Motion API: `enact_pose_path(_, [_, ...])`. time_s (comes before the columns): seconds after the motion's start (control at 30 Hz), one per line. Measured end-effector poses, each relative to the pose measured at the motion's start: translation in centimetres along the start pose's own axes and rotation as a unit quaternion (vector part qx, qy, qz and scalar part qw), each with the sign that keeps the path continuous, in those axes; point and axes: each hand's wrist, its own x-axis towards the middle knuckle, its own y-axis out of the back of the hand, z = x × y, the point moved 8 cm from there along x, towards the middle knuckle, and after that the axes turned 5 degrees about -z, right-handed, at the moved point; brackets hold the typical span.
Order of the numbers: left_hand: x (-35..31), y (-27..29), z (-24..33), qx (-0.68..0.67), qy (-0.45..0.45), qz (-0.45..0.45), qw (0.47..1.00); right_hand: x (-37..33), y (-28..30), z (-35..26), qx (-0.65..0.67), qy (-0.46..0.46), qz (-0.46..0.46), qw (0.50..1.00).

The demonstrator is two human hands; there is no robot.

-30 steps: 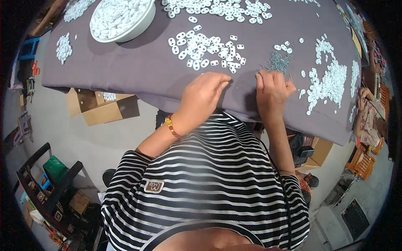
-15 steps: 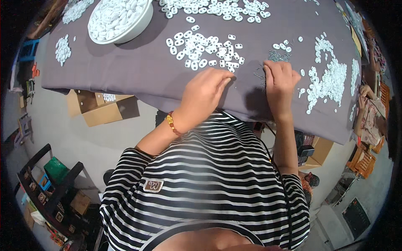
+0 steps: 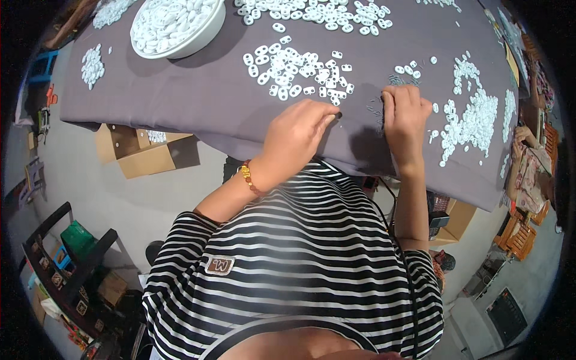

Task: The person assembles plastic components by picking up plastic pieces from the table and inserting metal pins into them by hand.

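My left hand is closed in a pinch, with a small dark piece showing at its fingertips. Just beyond it lies a loose heap of white plastic pieces with two holes each, some oval and some squarish. To the right, my right hand has its thumb and fingers pressed together at the near edge of a pile of tiny grey metal pins or screws. Whatever those fingers hold is too small to make out. More thin pins lie scattered left of the right hand.
A white bowl heaped with white oval parts stands at the far left on the grey-brown tablecloth. Small white parts spread over the right side. An open cardboard box sits below the left table edge. Another person's arm shows far right.
The view has shifted slightly. The dark piece at my left fingertips shows more plainly now. My right hand stays at the pin pile, its fingers still together.
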Motion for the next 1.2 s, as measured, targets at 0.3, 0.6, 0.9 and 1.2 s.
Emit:
enact_pose_path(0.3, [-0.1, 0.0, 0.0, 0.001, -0.004, 0.000, 1.000, -0.1, 0.0, -1.3, -0.054, 0.046, -0.031, 0.997])
enact_pose_path(0.6, [0.4, -0.7, -0.4, -0.087, 0.061, -0.034, 0.994, -0.5, 0.5, -0.2, 0.068, -0.048, -0.007, 0.997])
enact_pose_path(0.9, [0.8, -4.1, -2.3, -0.266, 0.223, -0.105, 0.932, -2.5, -0.9, 0.7, 0.201, -0.170, -0.079, 0.961])
enact_pose_path(1.2, [1.7, -6.3, -2.5, -0.297, 0.234, -0.135, 0.916, -4.0, -1.4, 1.1, 0.271, -0.201, -0.113, 0.935])
